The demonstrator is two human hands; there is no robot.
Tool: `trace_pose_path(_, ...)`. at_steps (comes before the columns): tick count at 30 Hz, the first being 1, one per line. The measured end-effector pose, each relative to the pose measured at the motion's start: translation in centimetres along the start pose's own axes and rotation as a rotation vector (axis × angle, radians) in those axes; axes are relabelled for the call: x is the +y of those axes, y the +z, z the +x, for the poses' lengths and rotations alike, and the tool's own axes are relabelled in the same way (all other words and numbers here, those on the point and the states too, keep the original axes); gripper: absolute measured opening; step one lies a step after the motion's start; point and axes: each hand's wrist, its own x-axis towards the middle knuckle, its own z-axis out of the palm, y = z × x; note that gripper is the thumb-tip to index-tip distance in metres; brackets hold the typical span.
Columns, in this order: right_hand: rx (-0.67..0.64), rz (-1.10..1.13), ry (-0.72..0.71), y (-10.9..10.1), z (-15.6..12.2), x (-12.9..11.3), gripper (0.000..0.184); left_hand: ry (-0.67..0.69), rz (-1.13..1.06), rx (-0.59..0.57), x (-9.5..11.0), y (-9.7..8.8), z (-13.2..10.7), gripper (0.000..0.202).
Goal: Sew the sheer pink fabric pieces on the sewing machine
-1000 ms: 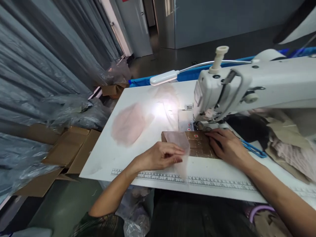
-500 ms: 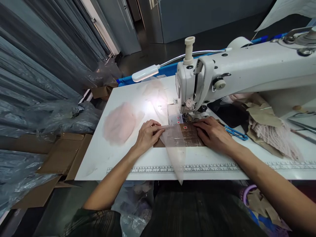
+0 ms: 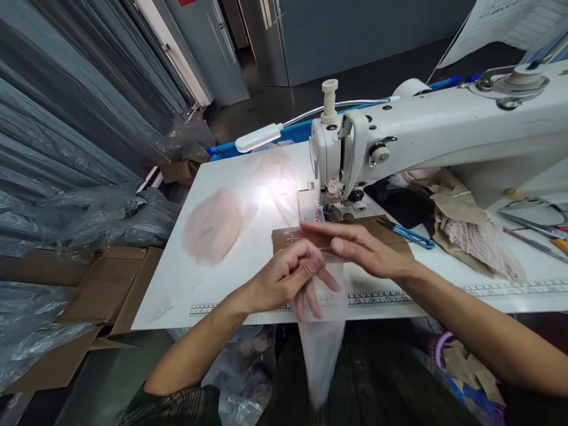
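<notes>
My left hand (image 3: 290, 278) is curled above the table's front edge, pinching a sheer pale fabric strip (image 3: 322, 331) that hangs down past the edge. My right hand (image 3: 359, 248) hovers just right of it with fingers stretched flat, pointing left over the brown cardboard template (image 3: 284, 238). The template lies flat in front of the needle area of the white sewing machine (image 3: 426, 130). Blue-handled scissors (image 3: 410, 236) lie to the right of the template.
A pink sheer fabric patch (image 3: 213, 225) lies on the white table (image 3: 177, 284) under the gooseneck lamp (image 3: 257, 137). A pile of beige and pink cloth (image 3: 470, 231) sits at the right. Cardboard boxes (image 3: 110, 284) and plastic bags stand to the left.
Both hands lifted off the template and drew back toward me. The sheer strip came off the template and now hangs from my left hand over the table edge.
</notes>
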Motion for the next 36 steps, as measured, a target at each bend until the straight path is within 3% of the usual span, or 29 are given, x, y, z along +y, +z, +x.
trace_pose_path(2, -0.272, 0.21, 0.102, 0.6, -0.1, 0.0, 0.058, -0.01, 0.021, 0.089, 0.0, 0.2, -0.5, 0.026)
trace_pose_path(4, -0.487, 0.308, 0.319, 0.3, -0.5, 0.3, 0.058, -0.012, 0.093, 0.248, -0.4, -0.6, -0.9, 0.028)
trace_pose_path(6, -0.529, 0.28, 0.488, -0.7, -0.8, 0.8, 0.056, -0.042, 0.239, 0.382, -1.2, -2.1, -1.0, 0.028)
trace_pose_path(8, -0.399, 0.1, 0.519, -2.1, -0.8, 1.4, 0.053, -0.081, 0.507, 0.461, -2.0, -3.7, -0.7, 0.024)
trace_pose_path(12, -0.004, -0.52, 0.395, -4.2, 0.1, 2.5, 0.046, -0.065, 1.193, 0.551, -2.6, -6.4, 1.1, 0.015)
trace_pose_path(14, 0.076, -0.629, 0.345, -4.4, 0.4, 2.8, 0.044, -0.008, 1.374, 0.563, -2.2, -7.3, 2.7, 0.021)
trace_pose_path(17, 0.091, -0.556, 0.339, -4.3, 0.3, 3.2, 0.042, 0.013, 1.422, 0.525, -1.7, -8.4, 5.9, 0.025)
trace_pose_path(20, 0.106, -0.486, 0.313, -4.3, 0.0, 3.8, 0.039, 0.018, 1.418, 0.417, -2.0, -9.6, 9.9, 0.029)
trace_pose_path(23, 0.117, -0.463, 0.303, -4.5, -0.2, 4.1, 0.036, 0.196, 1.427, 0.302, -2.7, -11.1, 13.6, 0.022)
trace_pose_path(26, 0.122, -0.466, 0.316, -4.8, -0.4, 3.6, 0.033, 0.334, 1.429, 0.192, -2.9, -12.6, 15.8, 0.024)
trace_pose_path(29, 0.063, -0.501, 0.298, -5.0, -0.6, 3.0, 0.039, 0.374, 1.442, 0.34, -2.6, -13.0, 15.7, 0.02)
trace_pose_path(32, 0.068, -0.599, 0.261, -5.0, -0.8, 3.1, 0.046, 0.407, 1.421, 0.477, -2.1, -11.6, 13.6, 0.017)
trace_pose_path(33, 0.082, -0.627, 0.247, -4.9, -0.8, 3.3, 0.046, 0.424, 1.386, 0.428, -2.0, -10.8, 12.8, 0.017)
trace_pose_path(34, 0.096, -0.65, 0.235, -4.9, -0.8, 3.4, 0.044, 0.449, 1.318, 0.306, -2.1, -9.8, 11.9, 0.017)
trace_pose_path(36, 0.107, -0.678, 0.213, -4.8, -0.8, 3.7, 0.04, 0.499, 1.115, -0.019, -2.4, -8.0, 10.5, 0.019)
